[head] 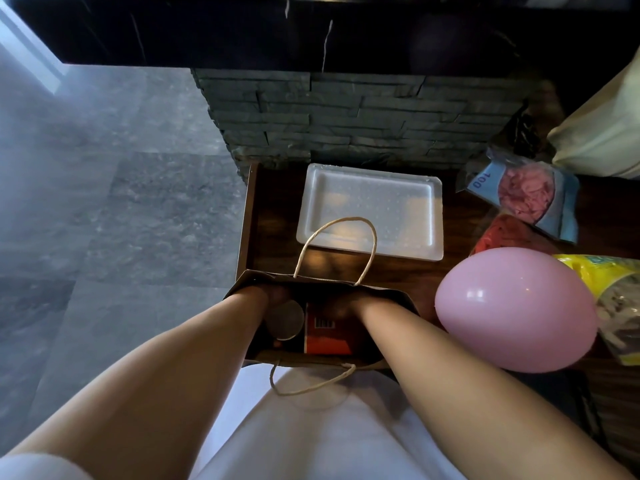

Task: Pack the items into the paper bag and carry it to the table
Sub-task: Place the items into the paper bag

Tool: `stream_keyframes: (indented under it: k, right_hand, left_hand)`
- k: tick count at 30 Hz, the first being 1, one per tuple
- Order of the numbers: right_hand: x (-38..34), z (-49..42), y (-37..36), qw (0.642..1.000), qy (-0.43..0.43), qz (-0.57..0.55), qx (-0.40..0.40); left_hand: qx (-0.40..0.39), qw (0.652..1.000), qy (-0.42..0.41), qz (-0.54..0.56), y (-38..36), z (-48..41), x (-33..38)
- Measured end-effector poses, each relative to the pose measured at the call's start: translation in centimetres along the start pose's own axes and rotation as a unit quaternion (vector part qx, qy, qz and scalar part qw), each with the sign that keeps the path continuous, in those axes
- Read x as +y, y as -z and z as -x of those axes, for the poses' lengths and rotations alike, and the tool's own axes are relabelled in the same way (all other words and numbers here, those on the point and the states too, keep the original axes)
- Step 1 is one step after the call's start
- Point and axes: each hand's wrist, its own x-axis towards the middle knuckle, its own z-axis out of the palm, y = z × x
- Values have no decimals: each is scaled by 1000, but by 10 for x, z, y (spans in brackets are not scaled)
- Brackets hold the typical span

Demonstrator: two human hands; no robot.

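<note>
A brown paper bag (398, 296) with twine handles stands open on the dark wooden surface right in front of me. Both my hands reach down inside it. My left hand (273, 294) is in the bag's left part, above a round grey lid or can (284, 320). My right hand (341, 308) is in the right part, over an orange-red box (325, 336) with a barcode. The bag's shadow hides the fingers, so what either hand grips is unclear.
A white foam tray (370, 211) lies behind the bag. A pink balloon (516, 308) sits to the right, with packets of balloons (526, 195) and a yellow packet (609, 282) beyond it. A stone-clad wall (346, 116) rises behind; grey floor (121, 202) lies left.
</note>
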Motion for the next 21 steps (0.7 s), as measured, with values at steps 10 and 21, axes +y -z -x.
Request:
stream_keyframes:
  k: [10, 21]
  right_hand:
    - [18, 104, 19, 987, 112, -15, 112]
    - [122, 159, -54, 918, 49, -289, 268]
  left_hand:
    - [-28, 959, -206, -193, 10, 78, -7]
    - [63, 926, -354, 118, 85, 92, -100]
